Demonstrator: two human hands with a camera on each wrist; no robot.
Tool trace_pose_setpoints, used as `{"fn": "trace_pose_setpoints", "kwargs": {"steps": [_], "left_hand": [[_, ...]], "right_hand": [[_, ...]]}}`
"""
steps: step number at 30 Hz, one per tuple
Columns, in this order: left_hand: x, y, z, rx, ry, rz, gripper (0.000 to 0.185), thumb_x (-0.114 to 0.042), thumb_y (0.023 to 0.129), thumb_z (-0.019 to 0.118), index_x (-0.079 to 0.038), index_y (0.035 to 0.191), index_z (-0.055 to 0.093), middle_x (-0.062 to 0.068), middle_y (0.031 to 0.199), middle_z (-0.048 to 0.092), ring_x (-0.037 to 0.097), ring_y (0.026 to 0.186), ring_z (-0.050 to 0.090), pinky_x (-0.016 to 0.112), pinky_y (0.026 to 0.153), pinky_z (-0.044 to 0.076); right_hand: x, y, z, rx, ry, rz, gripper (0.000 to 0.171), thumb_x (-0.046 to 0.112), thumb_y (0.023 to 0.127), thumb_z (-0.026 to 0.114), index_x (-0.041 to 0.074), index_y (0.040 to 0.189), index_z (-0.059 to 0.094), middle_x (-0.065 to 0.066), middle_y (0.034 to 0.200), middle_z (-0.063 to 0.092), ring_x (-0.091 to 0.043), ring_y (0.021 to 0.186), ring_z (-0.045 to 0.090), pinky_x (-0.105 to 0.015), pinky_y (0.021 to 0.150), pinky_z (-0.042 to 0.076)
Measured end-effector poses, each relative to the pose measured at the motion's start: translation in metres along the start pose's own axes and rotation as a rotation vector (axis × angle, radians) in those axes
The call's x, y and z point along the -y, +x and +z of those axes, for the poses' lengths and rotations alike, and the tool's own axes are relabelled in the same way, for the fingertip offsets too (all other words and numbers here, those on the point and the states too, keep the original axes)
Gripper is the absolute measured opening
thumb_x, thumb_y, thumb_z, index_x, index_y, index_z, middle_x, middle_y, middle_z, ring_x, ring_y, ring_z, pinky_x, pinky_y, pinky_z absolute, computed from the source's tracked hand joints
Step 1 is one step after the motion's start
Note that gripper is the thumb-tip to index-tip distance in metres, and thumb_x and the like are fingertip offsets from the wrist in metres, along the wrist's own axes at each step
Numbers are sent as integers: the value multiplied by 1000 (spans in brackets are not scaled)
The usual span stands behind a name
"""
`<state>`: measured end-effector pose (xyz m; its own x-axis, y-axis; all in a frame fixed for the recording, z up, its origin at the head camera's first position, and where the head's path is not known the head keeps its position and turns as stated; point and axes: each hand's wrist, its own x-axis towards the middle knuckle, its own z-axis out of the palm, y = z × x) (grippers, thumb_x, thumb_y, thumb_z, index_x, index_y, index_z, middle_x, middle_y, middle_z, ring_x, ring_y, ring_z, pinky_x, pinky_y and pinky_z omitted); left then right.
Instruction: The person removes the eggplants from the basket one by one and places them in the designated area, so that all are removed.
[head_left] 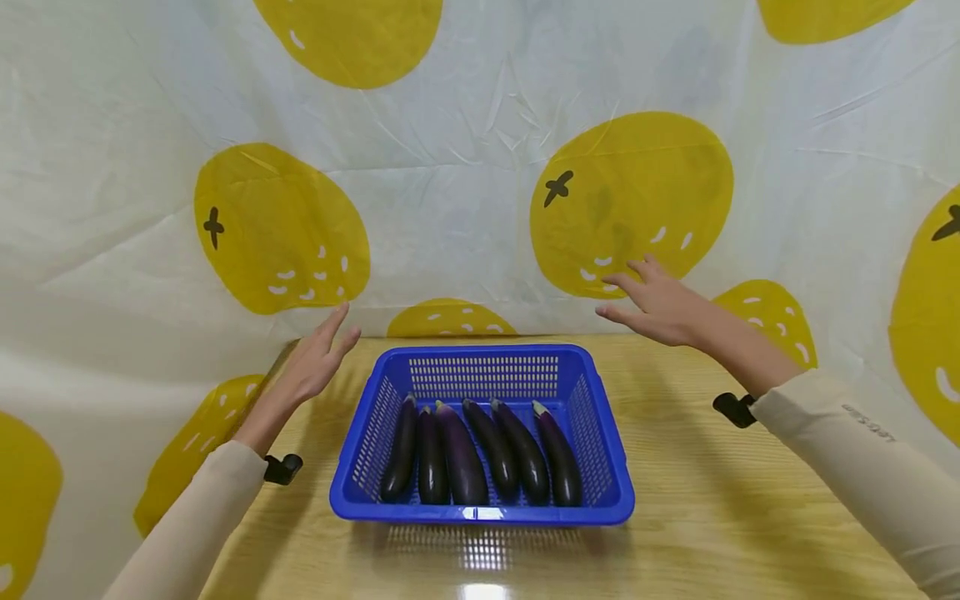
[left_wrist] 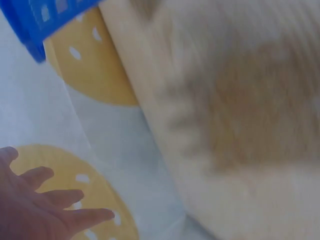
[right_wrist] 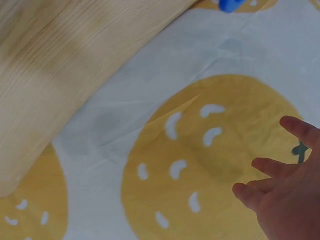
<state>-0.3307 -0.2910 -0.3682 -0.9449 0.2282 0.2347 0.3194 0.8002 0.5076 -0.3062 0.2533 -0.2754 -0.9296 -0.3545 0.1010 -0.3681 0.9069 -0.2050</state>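
A blue plastic basket (head_left: 480, 352) with mesh sides stands on the wooden table in the head view. Several dark purple eggplants (head_left: 459, 458) lie side by side in it, their stem ends toward the far wall. My left hand (head_left: 317, 360) is raised to the left of the basket, fingers spread, holding nothing. On the other side, my right hand (head_left: 658, 305) hovers beyond the basket's far right corner, its fingers apart and nothing in them. Both wrist views show the spread fingers away from the basket, only a blue corner of which appears there.
Behind the table (head_left: 697, 467) hangs a white cloth (head_left: 450, 225) printed with large yellow fruits; it also runs down the left side. Each sleeve cuff carries a small black wrist piece (head_left: 283, 469). Light reflects off the tabletop in front of the basket.
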Motion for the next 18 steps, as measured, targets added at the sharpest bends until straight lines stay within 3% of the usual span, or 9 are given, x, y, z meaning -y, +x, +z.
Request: {"fn": "trace_pose_setpoints", "kwargs": {"steps": [6, 13, 18], "left_hand": [[-11, -12, 17, 6, -251, -34, 67, -54, 111, 29, -28, 168, 4, 13, 174, 12, 43, 158, 17, 67, 123, 14], [-24, -27, 32, 74, -651, -101, 65, -53, 111, 26, -34, 167, 1, 16, 174, 9, 49, 158, 11, 82, 112, 16], [-29, -36, 42, 129, -774, -111, 66, -53, 111, 24, -32, 167, -2, 15, 175, 7, 51, 157, 12, 79, 115, 19]], "right_hand": [[29, 3, 0, -4, 39, -74, 71, 59, 105, 47, 19, 162, 35, -27, 169, 16, -53, 156, 9, -77, 116, 19], [67, 13, 2, 39, 88, -187, 67, 53, 107, 47, 19, 162, 33, -26, 164, 27, -50, 144, 40, -68, 115, 33], [95, 20, 11, 87, 114, -248, 66, 52, 107, 49, 22, 163, 31, -21, 164, 31, -44, 143, 45, -64, 116, 36]]}}
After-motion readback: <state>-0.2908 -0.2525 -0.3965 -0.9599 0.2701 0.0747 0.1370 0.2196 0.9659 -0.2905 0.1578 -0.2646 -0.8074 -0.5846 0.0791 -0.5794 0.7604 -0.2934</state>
